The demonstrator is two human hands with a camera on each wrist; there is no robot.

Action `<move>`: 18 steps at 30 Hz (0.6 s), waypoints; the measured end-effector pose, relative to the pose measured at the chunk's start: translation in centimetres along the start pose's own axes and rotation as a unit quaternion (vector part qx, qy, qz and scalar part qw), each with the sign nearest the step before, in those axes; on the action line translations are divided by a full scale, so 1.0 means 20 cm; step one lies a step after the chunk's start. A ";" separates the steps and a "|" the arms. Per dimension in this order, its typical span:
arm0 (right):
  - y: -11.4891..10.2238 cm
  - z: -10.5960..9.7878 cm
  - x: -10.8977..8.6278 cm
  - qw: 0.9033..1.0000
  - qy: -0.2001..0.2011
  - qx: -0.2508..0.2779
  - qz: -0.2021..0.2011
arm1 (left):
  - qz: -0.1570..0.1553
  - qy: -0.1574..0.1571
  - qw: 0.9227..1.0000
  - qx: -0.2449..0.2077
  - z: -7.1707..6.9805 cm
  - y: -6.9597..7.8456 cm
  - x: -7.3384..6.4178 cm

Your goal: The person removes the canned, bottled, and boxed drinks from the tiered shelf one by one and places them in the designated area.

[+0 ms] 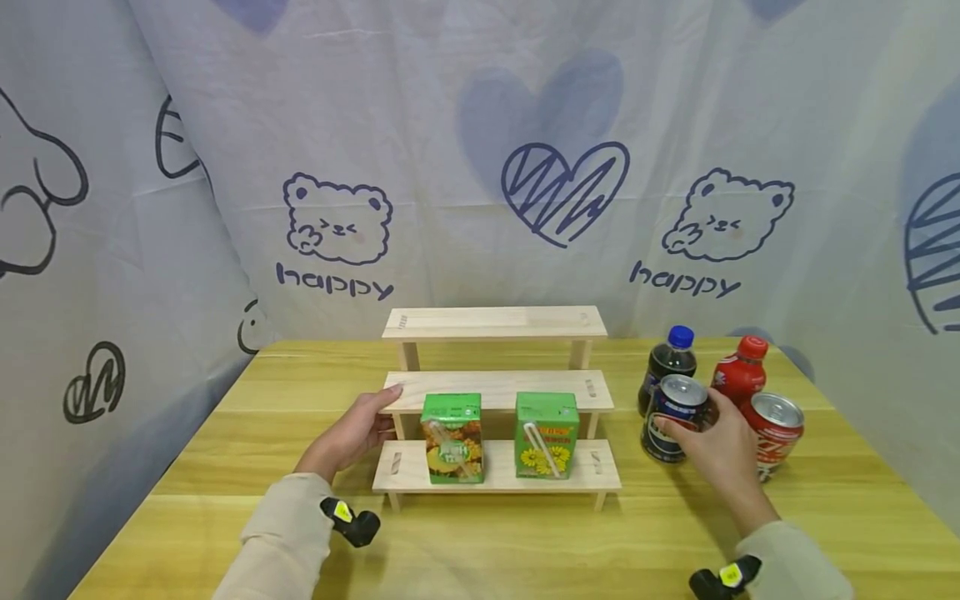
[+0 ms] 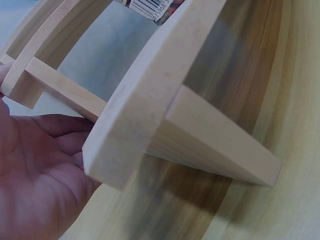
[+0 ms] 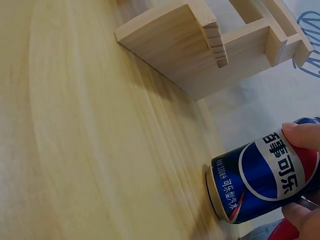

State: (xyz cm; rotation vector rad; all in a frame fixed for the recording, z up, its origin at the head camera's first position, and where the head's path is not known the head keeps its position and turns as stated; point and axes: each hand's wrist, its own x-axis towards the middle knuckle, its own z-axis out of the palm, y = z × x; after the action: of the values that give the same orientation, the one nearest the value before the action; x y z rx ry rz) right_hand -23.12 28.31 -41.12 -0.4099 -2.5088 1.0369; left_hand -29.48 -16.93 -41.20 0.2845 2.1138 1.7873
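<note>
My right hand [image 1: 722,448] grips a dark blue Pepsi can [image 1: 681,392] at the right of the table, thumb on the near side. In the right wrist view the blue can [image 3: 260,175] stands on or just above the tabletop; which one, I cannot tell. My left hand [image 1: 358,433] holds the left end of a three-tier wooden shelf [image 1: 495,389] at its middle tier, thumb on top. The left wrist view shows the curled fingers of this hand [image 2: 40,170] beside the wooden frame. Two green drink cartons, one [image 1: 454,440] left and one [image 1: 546,437] right, stand on the lowest tier.
Behind the Pepsi can is a dark cola bottle [image 1: 672,360] with a blue cap. A red bottle [image 1: 741,371] and a red-and-white can [image 1: 774,429] stand to the right of my right hand. A printed white curtain [image 1: 450,250] hangs behind the wooden table [image 1: 247,433].
</note>
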 end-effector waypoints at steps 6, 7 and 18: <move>0.00 0.01 -0.01 1.000 -0.004 -0.002 0.007 | -0.002 0.004 1.000 0.000 0.00 0.00 0.00; 0.00 0.01 -0.01 1.000 -0.004 -0.002 0.005 | -0.001 0.006 1.000 0.000 0.00 0.00 0.00; -0.06 -0.03 -0.06 0.997 0.059 0.008 -0.045 | 0.001 0.004 1.000 0.003 0.00 0.00 0.00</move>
State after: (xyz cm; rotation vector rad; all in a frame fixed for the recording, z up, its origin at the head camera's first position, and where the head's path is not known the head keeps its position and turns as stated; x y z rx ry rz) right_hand -22.03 27.30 -40.14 -0.3399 -2.3902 0.9686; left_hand -29.46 -16.90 -41.25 0.2797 2.1257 1.7863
